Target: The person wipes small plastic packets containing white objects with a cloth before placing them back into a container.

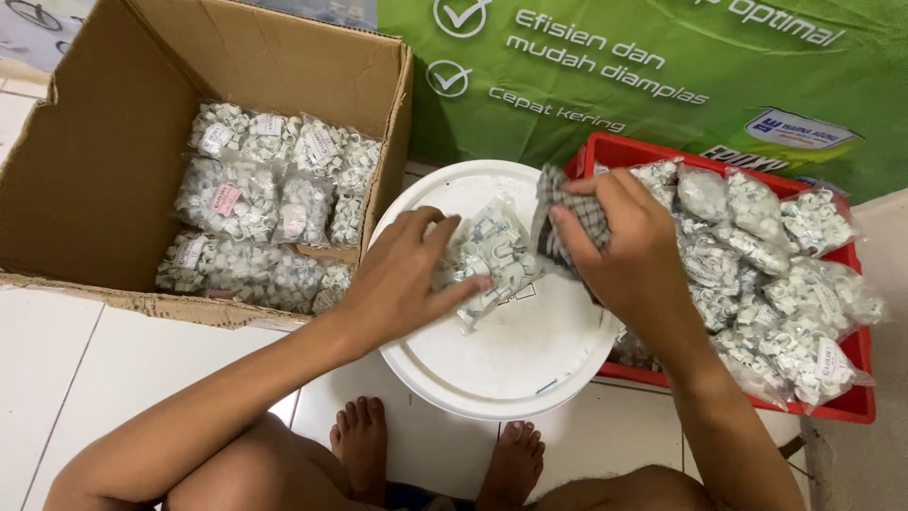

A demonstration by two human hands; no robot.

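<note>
My left hand (402, 274) presses down on a clear plastic bag of small white clips (492, 254) that lies on a round white bucket lid (511, 364). My right hand (619, 251) is closed around a crumpled checked cloth (558, 213), held against the right side of that bag. Both hands meet over the middle of the lid.
An open cardboard box (113, 142) at the left holds several bags of clips (274, 213). A red plastic crate (856, 345) at the right is piled with more such bags (766, 274). A green banner (662, 66) lies behind. My bare feet (430, 454) rest on white floor tiles.
</note>
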